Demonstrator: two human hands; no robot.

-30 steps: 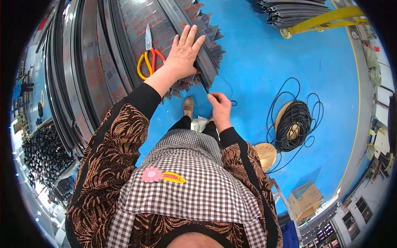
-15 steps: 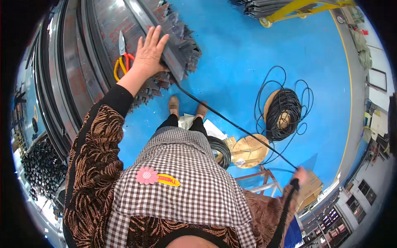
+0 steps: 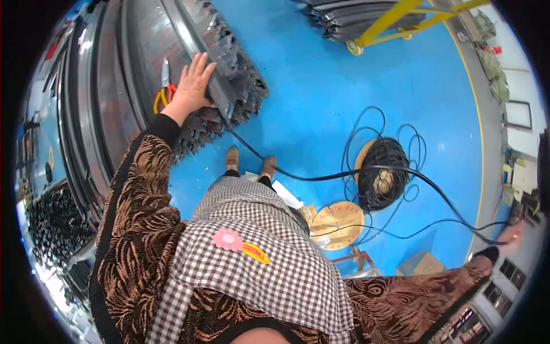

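Left hand (image 3: 195,86) lay spread on the strip (image 3: 221,96), the nearer to its lower end; from there the cord (image 3: 315,178) curved rightward to the right hand (image 3: 511,233), blurred but seemingly clasped around it.

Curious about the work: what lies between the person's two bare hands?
In the head view, a long, flexible black strip runs from the dark grey profile at the left hand to the right hand, crossing a black cable coil.

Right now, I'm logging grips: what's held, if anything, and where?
The right hand holds a black cord at its rightmost visible stretch; the left hand rests on a dark profile.
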